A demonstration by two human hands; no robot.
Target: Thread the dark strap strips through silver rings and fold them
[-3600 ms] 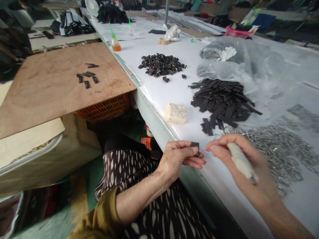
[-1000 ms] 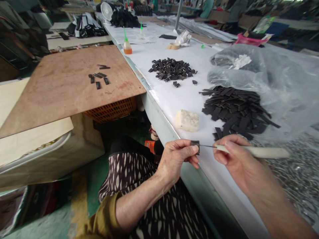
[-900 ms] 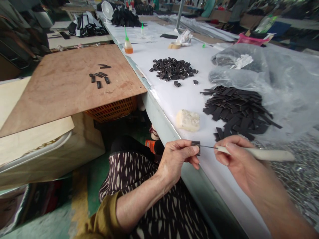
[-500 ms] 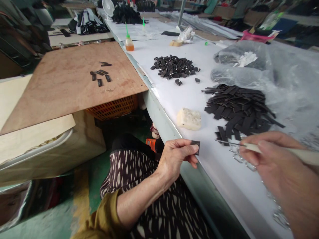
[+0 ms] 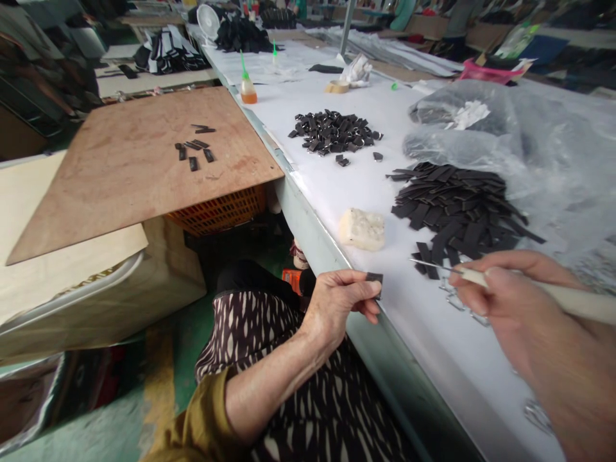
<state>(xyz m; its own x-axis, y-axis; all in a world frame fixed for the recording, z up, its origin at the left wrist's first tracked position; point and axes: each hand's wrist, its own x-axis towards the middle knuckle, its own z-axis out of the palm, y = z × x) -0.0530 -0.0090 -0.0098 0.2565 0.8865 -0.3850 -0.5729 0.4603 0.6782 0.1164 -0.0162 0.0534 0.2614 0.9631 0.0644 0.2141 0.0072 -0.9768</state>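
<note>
Between thumb and fingers, my left hand pinches a small black strip over the table's front edge. My right hand grips a white-handled awl, its thin metal tip pointing left, apart from the held strip. Beyond that tip lies a pile of flat black strips. Several metal rings lie beside and partly behind my right hand. A cream-coloured block, worn and spotted, sits on the white table just beyond my left hand.
Farther back is a heap of black tabs with metal rings. A bottle of orange liquid, a tape roll and a clear plastic bag also rest there. Left, a brown board carries several black pieces above an orange basket.
The awl and my right hand have moved slightly left and up. My left hand keeps its pinch on the strip, nearly still. The whole view has shifted a little.
</note>
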